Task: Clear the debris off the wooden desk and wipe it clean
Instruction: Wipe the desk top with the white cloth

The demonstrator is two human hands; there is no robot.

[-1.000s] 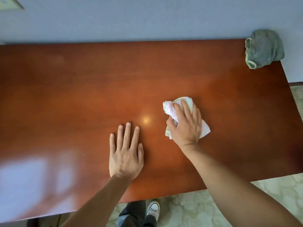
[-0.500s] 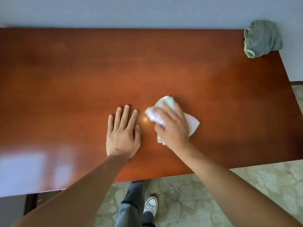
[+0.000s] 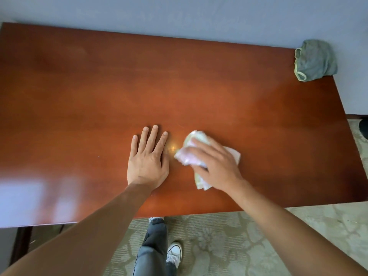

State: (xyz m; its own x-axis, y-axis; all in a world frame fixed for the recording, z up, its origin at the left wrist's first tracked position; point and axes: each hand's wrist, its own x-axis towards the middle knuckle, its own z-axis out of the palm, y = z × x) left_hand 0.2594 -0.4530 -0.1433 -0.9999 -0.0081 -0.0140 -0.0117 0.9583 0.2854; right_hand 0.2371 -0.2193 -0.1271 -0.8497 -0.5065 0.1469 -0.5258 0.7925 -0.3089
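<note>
From above, the wooden desk (image 3: 199, 92) is a broad slab of glossy reddish-brown veneer, smooth enough to throw back a pale window glare at its near left corner and a small bright glint between the hands. The left hand (image 3: 148, 159) lies flat on the wood, fingers straight and slightly spread. Just beside it, the right hand (image 3: 216, 165) presses down on a crumpled pale cloth (image 3: 191, 151), soft and bunched, with pinkish and greenish tints; its fingers are blurred, bent over the folds. A rumpled grey-green rag (image 3: 314, 60) sits at the far right corner against the wall. Patterned carpet (image 3: 219, 242) lies below the near edge.
</note>
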